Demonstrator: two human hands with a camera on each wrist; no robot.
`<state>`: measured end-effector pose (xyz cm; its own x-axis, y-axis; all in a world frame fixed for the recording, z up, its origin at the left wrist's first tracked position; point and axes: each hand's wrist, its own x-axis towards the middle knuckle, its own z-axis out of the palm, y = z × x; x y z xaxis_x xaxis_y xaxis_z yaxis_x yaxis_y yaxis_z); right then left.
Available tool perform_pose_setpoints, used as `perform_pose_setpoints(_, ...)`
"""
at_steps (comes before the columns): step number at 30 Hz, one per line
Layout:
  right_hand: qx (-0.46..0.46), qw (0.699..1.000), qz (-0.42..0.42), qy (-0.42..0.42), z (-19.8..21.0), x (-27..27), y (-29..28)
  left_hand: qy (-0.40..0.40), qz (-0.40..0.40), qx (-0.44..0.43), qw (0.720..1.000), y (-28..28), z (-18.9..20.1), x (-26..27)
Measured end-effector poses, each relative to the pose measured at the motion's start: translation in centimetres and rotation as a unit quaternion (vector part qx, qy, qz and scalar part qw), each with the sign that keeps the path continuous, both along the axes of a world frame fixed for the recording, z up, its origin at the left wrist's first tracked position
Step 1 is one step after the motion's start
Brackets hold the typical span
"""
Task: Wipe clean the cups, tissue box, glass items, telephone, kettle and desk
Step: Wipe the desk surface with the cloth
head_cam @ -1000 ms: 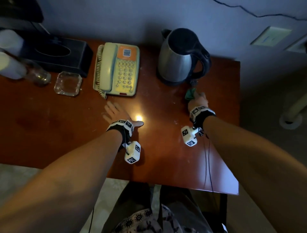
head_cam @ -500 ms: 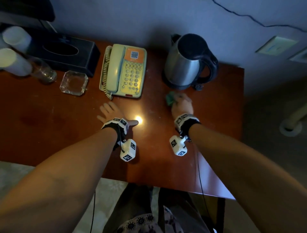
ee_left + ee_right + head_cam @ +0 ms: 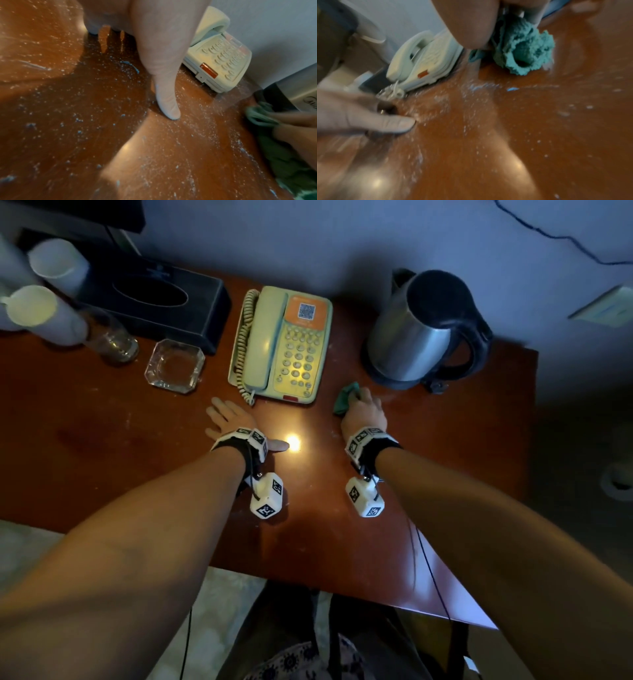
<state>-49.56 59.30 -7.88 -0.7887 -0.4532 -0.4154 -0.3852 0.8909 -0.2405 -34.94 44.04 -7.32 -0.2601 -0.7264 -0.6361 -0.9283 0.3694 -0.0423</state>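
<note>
My right hand (image 3: 363, 410) grips a bunched green cloth (image 3: 346, 402) and presses it on the dusty brown desk (image 3: 102, 440), between the cream telephone (image 3: 281, 344) and the steel kettle (image 3: 421, 330). The right wrist view shows the cloth (image 3: 523, 54) crumpled under my fingers. My left hand (image 3: 233, 422) lies flat on the desk in front of the telephone, fingers spread, thumb out to the right; the left wrist view shows my thumb (image 3: 166, 102) touching the powdery desk (image 3: 85, 108). Further left stand a glass ashtray (image 3: 174, 366), a drinking glass (image 3: 113, 340), two white cups (image 3: 41, 306) and a black tissue box (image 3: 154, 299).
White specks and powder cover the desk (image 3: 522, 121) around both hands. The desk's right edge (image 3: 527, 440) drops to a dark floor. A wall runs close behind the items, with a socket plate (image 3: 606, 306) at the right. The near desk edge lies by my legs.
My right hand has swept the cloth leftward, from under the kettle's handle to the spot beside the telephone. The left hand has stayed flat in place.
</note>
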Motion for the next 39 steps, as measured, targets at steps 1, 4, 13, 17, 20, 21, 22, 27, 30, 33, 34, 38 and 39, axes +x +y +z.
perform_pose_setpoints(1, -0.015, 1.0, 0.025, -0.006, -0.2, 0.3, -0.2, -0.002, -0.001, 0.004, 1.0, -0.1, 0.0, 0.0)
perform_pose_setpoints(4, -0.057, 0.995, 0.07, -0.031, -0.4, 0.1, 0.2, -0.007, -0.008, 0.016, 1.0, -0.4, 0.0, 0.3)
perform_pose_setpoints(13, -0.116, 0.984, 0.056, 0.123, 3.7, -6.5, -6.2, -0.009, -0.002, 0.029, 1.0, -2.4, -0.2, 0.0)
perform_pose_setpoints(17, -0.034, 0.989, 0.038, 0.141, 3.3, -9.2, -9.7, -0.001, -0.009, 0.023, 1.0, -2.4, -0.4, 0.3)
perform_pose_setpoints(20, 0.01, 0.988, 0.06, 0.144, 2.0, -10.8, -10.7, -0.002, -0.012, 0.023, 1.0, -2.5, -0.6, 0.3)
perform_pose_setpoints(21, 0.013, 0.988, 0.071, 0.137, 1.3, -11.4, -10.8, -0.004, -0.012, 0.025, 1.0, -2.5, -0.6, 0.3)
perform_pose_setpoints(22, 0.016, 0.988, 0.086, 0.129, 0.8, -12.0, -10.8, -0.007, -0.011, 0.028, 1.0, -2.6, -0.6, 0.2)
perform_pose_setpoints(27, -0.015, 0.996, 0.064, 0.053, -0.5, -11.4, -9.5, -0.014, -0.011, 0.026, 1.0, -2.6, -0.9, 0.2)
perform_pose_setpoints(30, -0.016, 0.993, 0.109, 0.048, -0.3, -8.6, -7.7, -0.018, 0.0, 0.021, 1.0, -2.6, -1.0, -0.1)
perform_pose_setpoints(33, -0.007, 0.985, 0.168, 0.038, -0.2, -6.0, -5.5, -0.022, 0.007, 0.022, 0.999, -2.7, -0.9, -0.4)
perform_pose_setpoints(34, -0.01, 0.983, 0.182, 0.033, 0.0, -4.9, -4.6, -0.02, 0.008, 0.018, 1.0, -2.7, -0.9, -0.4)
perform_pose_setpoints(38, -0.075, 0.967, 0.242, -0.006, -1.7, -0.7, 0.1, -0.004, 0.022, -0.003, 1.0, -2.7, -1.6, -0.4)
perform_pose_setpoints(39, -0.079, 0.96, 0.269, -0.018, -2.3, -0.1, 1.0, -0.001, 0.025, -0.01, 1.0, -2.7, -1.8, -0.4)
